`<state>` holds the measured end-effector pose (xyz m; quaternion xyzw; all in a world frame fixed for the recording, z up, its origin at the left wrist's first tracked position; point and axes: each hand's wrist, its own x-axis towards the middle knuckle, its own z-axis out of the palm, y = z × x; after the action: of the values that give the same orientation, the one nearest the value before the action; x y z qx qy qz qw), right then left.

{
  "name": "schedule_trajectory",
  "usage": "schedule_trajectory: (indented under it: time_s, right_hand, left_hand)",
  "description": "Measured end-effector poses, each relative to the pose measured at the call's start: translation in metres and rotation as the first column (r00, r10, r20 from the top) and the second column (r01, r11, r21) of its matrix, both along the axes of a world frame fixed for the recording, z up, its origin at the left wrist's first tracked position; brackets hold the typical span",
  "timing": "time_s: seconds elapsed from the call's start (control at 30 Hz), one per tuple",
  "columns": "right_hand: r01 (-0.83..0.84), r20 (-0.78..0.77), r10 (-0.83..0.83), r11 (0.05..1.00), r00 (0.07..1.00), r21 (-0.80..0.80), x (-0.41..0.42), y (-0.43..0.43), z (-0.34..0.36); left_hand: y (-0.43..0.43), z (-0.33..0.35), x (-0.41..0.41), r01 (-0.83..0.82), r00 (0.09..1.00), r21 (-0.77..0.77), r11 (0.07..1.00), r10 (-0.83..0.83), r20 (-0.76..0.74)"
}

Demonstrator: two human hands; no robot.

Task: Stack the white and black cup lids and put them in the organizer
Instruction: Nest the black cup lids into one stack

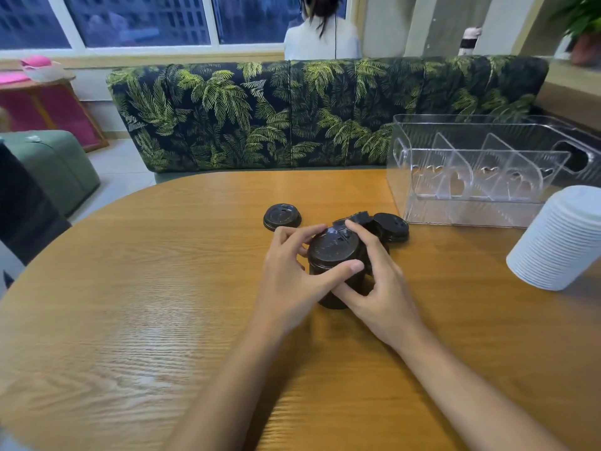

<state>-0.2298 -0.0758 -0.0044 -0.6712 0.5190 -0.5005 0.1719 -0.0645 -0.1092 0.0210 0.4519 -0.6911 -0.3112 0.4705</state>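
Observation:
A stack of black cup lids (333,252) stands on the wooden table (130,288) at its middle. My left hand (292,281) grips the stack from the left, thumb across its front rim. My right hand (380,288) grips it from the right, fingers curled over the top edge. One loose black lid (281,217) lies just behind to the left. Another black lid (392,226) lies behind to the right, with a further one partly hidden by my fingers. A tall stack of white lids (559,239) stands at the right edge. The clear organizer (471,167) with dividers sits at the back right.
A leaf-patterned sofa back (292,115) runs behind the table, and a person sits beyond it facing away. A green seat (55,164) stands at the left. Bare table surface lies to the left and in front of my hands.

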Motion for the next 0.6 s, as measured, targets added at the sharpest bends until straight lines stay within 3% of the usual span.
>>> schedule_trajectory:
  time_s: [0.23,0.6]
  right_hand:
    - [-0.011,0.008,0.011,0.999,1.000,0.033,0.0014,0.0029,0.0038]
    - [-0.027,0.008,0.027,0.999,1.000,0.017,-0.0012,0.0005,-0.0004]
  left_hand:
    - [0.0003,0.0076,0.0081,0.200,0.976,0.079,0.977,-0.192,-0.104]
    - [0.0009,0.0015,-0.0003,0.066,0.997,-0.043,0.997,-0.068,-0.030]
